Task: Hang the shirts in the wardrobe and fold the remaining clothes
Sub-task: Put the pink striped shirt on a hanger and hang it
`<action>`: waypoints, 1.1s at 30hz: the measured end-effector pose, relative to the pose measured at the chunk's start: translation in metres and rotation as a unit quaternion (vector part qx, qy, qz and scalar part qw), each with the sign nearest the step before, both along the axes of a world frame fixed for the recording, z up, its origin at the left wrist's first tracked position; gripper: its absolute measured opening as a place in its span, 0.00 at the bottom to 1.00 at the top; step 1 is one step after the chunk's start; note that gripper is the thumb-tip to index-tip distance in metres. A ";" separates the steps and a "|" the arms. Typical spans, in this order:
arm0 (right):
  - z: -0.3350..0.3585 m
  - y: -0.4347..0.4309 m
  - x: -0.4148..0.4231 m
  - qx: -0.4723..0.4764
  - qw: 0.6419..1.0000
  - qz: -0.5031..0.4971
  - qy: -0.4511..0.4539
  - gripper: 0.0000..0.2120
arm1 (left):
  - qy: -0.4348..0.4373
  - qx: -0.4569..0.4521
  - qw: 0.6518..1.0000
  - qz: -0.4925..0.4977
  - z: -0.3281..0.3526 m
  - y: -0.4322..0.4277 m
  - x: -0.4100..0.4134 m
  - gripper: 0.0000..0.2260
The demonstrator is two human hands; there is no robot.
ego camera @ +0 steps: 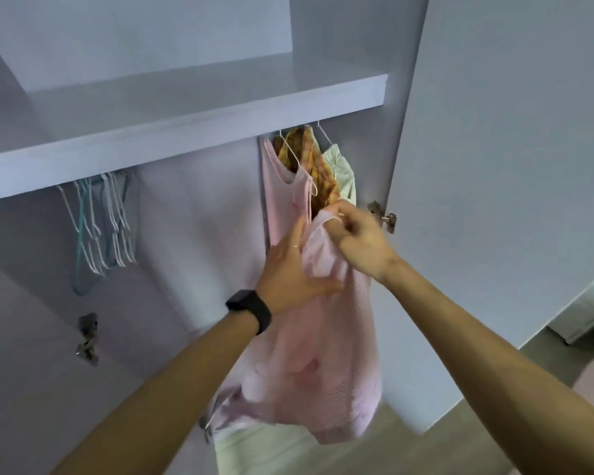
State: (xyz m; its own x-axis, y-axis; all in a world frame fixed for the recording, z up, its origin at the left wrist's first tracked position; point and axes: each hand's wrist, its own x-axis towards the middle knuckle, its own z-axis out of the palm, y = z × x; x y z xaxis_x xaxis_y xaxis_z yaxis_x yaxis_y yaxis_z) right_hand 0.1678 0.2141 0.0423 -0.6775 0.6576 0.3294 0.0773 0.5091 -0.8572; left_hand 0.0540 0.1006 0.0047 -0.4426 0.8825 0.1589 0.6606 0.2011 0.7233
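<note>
Pale lilac shelf above, open door right — beige floor below

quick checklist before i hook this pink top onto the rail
1. Right hand pinches the hanger at the neck of the pink top: ok
2. Left hand steadies the fabric: ok
3. Top seated on both hanger shoulders: cannot tell, fabric bunched
4. Free gap between spare hangers and hung pink vest: ok
5. Rail visible for aiming the hook: not ok, hidden under the shelf
6. Wardrobe door open: ok
</note>
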 end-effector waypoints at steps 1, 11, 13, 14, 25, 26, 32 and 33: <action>-0.004 0.007 -0.004 0.009 1.000 0.012 -0.012 0.07 | -0.031 0.006 0.999 -0.006 0.004 0.014 0.007 0.43; -0.130 0.036 0.091 -0.133 0.976 -0.031 -0.169 0.49 | -0.048 0.127 0.957 0.258 0.014 0.040 -0.007 0.12; -0.160 0.020 0.088 -0.081 0.964 0.051 -0.249 0.46 | -0.089 0.163 0.932 0.311 0.020 0.034 -0.002 0.14; -0.171 0.010 0.083 -0.018 0.961 0.074 -0.264 0.38 | -0.109 0.173 0.923 0.327 0.022 0.030 0.000 0.14; -0.113 -0.001 0.018 0.012 0.993 0.090 -0.078 0.07 | -0.101 -0.059 0.876 0.467 0.011 -0.101 -0.010 0.23; -0.100 -0.004 0.009 0.027 0.991 0.118 -0.057 0.06 | -0.075 -0.103 0.880 0.457 0.009 -0.115 -0.009 0.34; -0.047 -0.037 -0.034 0.066 0.968 0.240 -0.019 0.07 | 0.120 -0.117 0.962 0.213 0.011 -0.115 0.004 0.38; -0.042 -0.043 -0.040 0.062 0.969 0.240 -0.013 0.08 | 0.106 -0.102 0.970 0.193 0.013 -0.111 0.003 0.32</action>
